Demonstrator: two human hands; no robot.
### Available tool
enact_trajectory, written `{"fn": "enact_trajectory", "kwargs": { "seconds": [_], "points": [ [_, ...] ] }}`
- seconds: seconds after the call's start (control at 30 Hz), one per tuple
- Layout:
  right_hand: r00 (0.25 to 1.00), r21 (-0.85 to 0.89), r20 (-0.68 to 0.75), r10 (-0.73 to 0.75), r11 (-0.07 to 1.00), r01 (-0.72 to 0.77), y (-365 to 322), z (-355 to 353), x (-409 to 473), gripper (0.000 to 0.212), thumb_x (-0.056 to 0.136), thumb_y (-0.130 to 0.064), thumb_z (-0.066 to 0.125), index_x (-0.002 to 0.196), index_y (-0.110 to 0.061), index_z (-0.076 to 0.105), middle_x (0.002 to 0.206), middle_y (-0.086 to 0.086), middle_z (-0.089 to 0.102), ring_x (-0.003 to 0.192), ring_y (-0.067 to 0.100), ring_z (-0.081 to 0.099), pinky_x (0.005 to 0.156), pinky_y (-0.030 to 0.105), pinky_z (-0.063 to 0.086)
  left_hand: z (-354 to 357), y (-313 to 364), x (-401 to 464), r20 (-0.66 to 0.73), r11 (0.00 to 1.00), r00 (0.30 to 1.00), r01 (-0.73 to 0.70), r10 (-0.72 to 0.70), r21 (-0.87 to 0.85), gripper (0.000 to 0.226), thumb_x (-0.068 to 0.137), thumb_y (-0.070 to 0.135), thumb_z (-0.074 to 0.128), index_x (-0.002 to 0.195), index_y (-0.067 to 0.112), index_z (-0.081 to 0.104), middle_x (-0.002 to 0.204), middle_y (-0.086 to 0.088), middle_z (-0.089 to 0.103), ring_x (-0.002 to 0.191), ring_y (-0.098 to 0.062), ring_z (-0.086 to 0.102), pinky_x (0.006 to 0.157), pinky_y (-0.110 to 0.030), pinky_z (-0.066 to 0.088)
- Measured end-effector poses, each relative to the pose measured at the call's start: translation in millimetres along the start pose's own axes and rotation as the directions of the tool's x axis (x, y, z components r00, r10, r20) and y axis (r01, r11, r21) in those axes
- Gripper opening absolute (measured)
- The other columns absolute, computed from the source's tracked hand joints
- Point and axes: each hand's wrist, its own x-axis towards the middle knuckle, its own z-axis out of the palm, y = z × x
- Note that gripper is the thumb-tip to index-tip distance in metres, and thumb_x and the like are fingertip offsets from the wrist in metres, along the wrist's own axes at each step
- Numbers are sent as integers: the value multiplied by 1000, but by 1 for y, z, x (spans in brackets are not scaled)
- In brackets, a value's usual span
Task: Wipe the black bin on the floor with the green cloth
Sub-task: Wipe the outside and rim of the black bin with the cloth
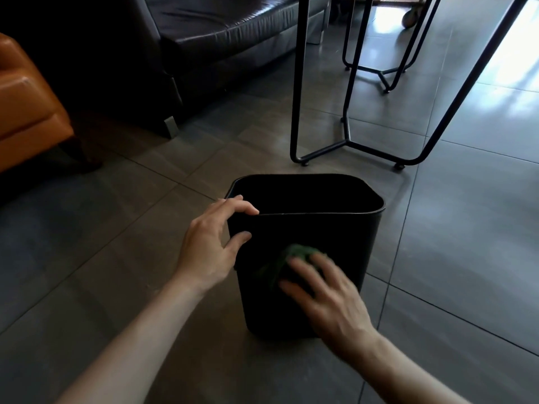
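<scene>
The black bin [344, 228] stands upright on the grey tiled floor, low in the middle of the view, and looks empty inside. My left hand [210, 243] grips its near left corner, fingertips over the rim and thumb against the outer wall. My right hand [326, 295] presses the crumpled green cloth [294, 255] flat against the bin's near wall, about halfway down. The fingers are spread and blurred, and they cover much of the cloth.
Black metal table legs [347, 141] stand just behind the bin, with a second black frame [385, 72] farther back. A dark leather sofa [221, 39] fills the top left and an orange armchair [26, 112] sits at the left edge. Grey floor tiles [466, 228] spread to the right.
</scene>
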Motion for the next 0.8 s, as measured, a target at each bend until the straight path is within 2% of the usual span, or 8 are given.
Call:
{"fn": "enact_trajectory", "kwargs": {
  "seconds": [0.1, 0.33, 0.4, 0.47, 0.57, 0.63, 0.7, 0.8],
  "points": [
    [987, -10, -109, 115, 993, -116, 15, -19, 42, 31, 96, -15, 67, 127, -22, 64, 142, 9, 49, 124, 40, 51, 98, 48, 52, 7, -2, 0, -33, 999, 999, -25, 24, -31, 36, 85, 0, 76, 107, 29, 69, 116, 14, 70, 128, -6, 58, 111, -43, 45],
    [966, -37, -148, 214, 974, -222, 23, -15, 58, 31, 96, -14, 66, 126, -21, 69, 141, 13, 60, 126, 42, 52, 100, 49, 49, 5, -7, 18, -34, 999, 999, -30, 29, -15, 32, 87, 2, 74, 106, 28, 72, 112, 14, 71, 123, -5, 61, 108, -33, 47],
    [985, -79, -84, 150, 985, -156, 13, -2, 42, 31, 93, -16, 68, 124, -22, 70, 140, 12, 61, 124, 42, 56, 97, 49, 50, 6, -8, 22, -43, 999, 999, -29, 28, -19, 32, 86, 2, 74, 105, 28, 72, 111, 13, 71, 122, -5, 62, 108, -32, 47],
    [999, -102, 29, 14, 995, -11, 2, 11, 14, 29, 93, -17, 61, 120, -22, 72, 137, 11, 64, 121, 42, 59, 93, 48, 55, 7, -9, 25, -44, 999, 999, -29, 28, -25, 33, 86, 2, 74, 105, 30, 71, 111, 13, 71, 122, -4, 62, 109, -32, 46],
    [958, -122, 235, -164, 973, 197, -8, 20, -22, 35, 90, -18, 50, 114, -23, 74, 132, 6, 66, 121, 38, 52, 90, 44, 58, 8, -12, 26, -36, 999, 999, -27, 26, -29, 34, 86, 3, 74, 105, 31, 71, 113, 14, 71, 125, -3, 60, 109, -30, 45],
    [932, -116, 290, -216, 959, 259, -6, 16, -26, 38, 88, -17, 48, 114, -23, 74, 130, 5, 66, 120, 37, 49, 90, 41, 59, 9, -14, 25, -33, 999, 999, -23, 22, -42, 33, 87, 3, 74, 107, 30, 71, 115, 12, 71, 127, -4, 59, 110, -31, 45],
    [958, -102, 217, -188, 972, 214, 4, 7, -8, 35, 91, -16, 50, 115, -23, 74, 131, 7, 66, 120, 38, 55, 91, 42, 58, 11, -16, 25, -39, 999, 999, -22, 20, -44, 33, 87, 4, 74, 107, 30, 71, 116, 10, 72, 129, -5, 59, 110, -32, 45],
    [998, -44, -32, 54, 997, -55, 24, -5, 40, 29, 95, -15, 62, 122, -21, 69, 139, 11, 60, 123, 41, 56, 96, 49, 52, 14, -19, 26, -59, 999, 998, -20, 18, -37, 34, 87, 4, 73, 108, 31, 71, 116, 10, 72, 130, -4, 57, 110, -30, 45]
  ]
}}
